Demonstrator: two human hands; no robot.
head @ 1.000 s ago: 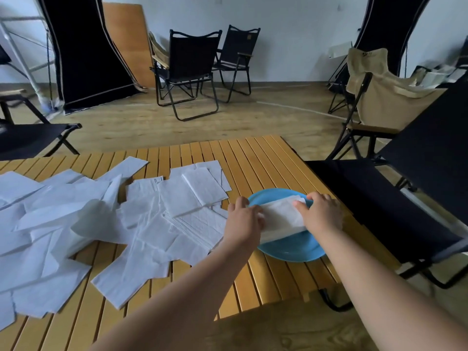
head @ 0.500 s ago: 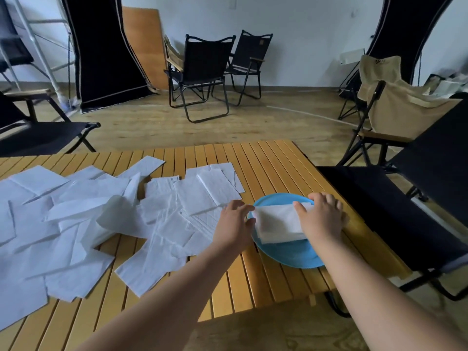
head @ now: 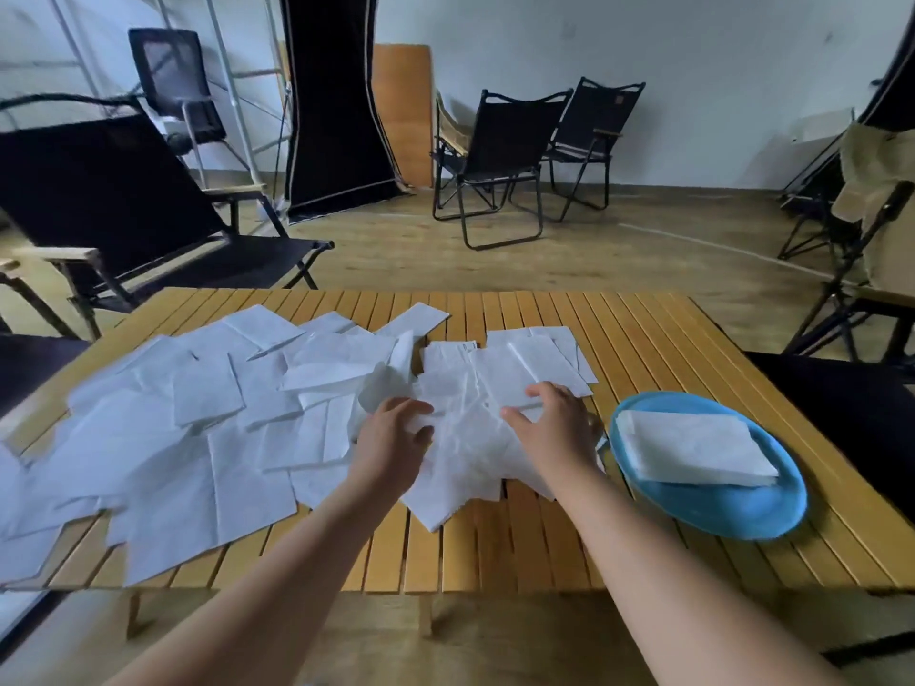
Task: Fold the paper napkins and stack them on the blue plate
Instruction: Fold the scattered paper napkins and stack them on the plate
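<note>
Both hands have left the blue plate, now spread flat on loose napkins

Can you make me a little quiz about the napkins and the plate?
1. True or false: a folded napkin lies on the blue plate.
2. Where are the left hand and right hand? A) on the plate B) on the loose napkins C) under the table
3. Fill in: the plate sits on the wooden ___.

Key: 1 true; 2 B; 3 table.
</note>
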